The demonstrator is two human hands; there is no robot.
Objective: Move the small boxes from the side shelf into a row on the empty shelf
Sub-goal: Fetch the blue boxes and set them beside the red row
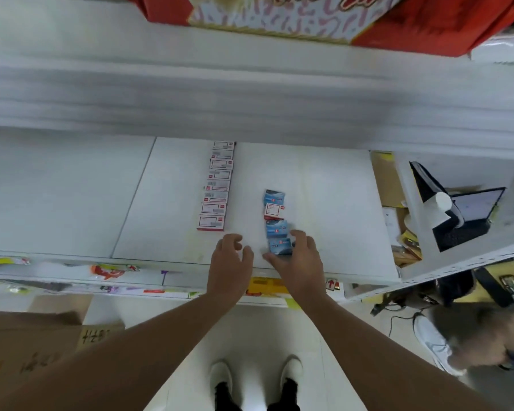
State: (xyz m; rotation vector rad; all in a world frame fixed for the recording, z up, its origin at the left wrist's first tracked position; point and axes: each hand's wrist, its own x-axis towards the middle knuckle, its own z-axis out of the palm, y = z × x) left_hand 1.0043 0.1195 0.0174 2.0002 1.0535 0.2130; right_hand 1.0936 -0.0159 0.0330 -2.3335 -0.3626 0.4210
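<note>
On white shelf (pixel 324 203): two rows of small boxes.
Blue box (pixel 280 246): nearest edge, front of short row.
R hand (pixel 297 256): fingers curled round blue box.
L hand (pixel 230 259): beside, loose, holds nothing.
Handling: prob. light, stiff card; pinch side faces.

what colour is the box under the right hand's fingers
Blue, with a small red mark; the box shows best in the head view.

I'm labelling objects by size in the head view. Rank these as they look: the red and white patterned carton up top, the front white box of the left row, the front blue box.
1. Red and white patterned carton, cropped.
2. Front white box.
3. Front blue box, slightly smaller, partly hidden by the right hand.
</note>
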